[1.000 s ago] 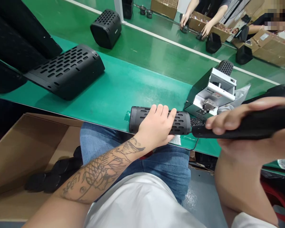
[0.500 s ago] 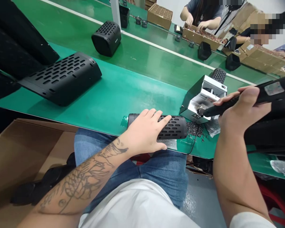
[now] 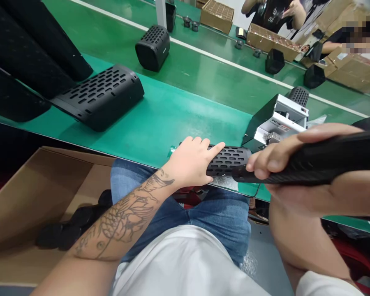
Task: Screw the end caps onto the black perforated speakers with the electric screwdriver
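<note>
My left hand (image 3: 193,162) lies over a black perforated cylinder (image 3: 230,160) on its side at the near edge of the green table, fingers wrapped on it. My right hand (image 3: 283,162) grips a black electric screwdriver (image 3: 320,162), held level with its tip at the cylinder's right end. Just behind the cylinder stands a grey screw feeder box (image 3: 279,121).
A large black perforated housing (image 3: 103,96) lies at the left of the green table (image 3: 160,119), with a small black speaker body (image 3: 152,47) further back. An open cardboard box (image 3: 33,197) sits below at the left. Other people work across the table among cardboard trays (image 3: 273,39).
My right hand has brought the screwdriver from the feeder box down to the cylinder's right end. My left hand has stayed on the cylinder.
</note>
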The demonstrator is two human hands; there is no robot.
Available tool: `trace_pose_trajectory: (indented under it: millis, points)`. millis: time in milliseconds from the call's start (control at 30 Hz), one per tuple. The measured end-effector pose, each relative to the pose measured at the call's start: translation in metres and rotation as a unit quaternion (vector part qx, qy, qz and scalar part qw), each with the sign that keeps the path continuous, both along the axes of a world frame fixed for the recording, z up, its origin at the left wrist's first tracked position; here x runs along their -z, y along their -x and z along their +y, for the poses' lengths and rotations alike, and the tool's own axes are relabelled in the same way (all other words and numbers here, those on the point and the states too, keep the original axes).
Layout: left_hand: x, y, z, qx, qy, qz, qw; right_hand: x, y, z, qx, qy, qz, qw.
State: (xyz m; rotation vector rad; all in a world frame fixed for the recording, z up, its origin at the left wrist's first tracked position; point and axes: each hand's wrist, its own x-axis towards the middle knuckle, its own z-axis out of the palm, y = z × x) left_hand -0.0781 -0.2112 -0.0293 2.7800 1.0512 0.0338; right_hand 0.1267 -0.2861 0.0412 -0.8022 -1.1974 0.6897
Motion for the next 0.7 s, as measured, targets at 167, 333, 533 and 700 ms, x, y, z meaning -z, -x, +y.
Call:
trace_pose_trajectory:
  millis: [167,333,533,700]
  points:
    - [0.003,0.0,-0.002,0.001,-0.011,-0.018,1.0,0.015,0.021,0.021,-0.053,-0.007,0.006,0.999]
    - [0.005,0.001,-0.003,0.005,-0.011,-0.026,1.0,0.024,0.028,0.023,-0.066,-0.014,0.002,0.998]
    - [0.003,0.001,-0.004,0.005,-0.009,-0.022,1.0,0.026,0.029,0.024,-0.106,-0.027,-0.016,0.994]
    - [0.003,0.0,-0.004,0.003,-0.012,-0.034,0.999,0.026,0.026,0.023,-0.119,-0.013,-0.021,0.993]
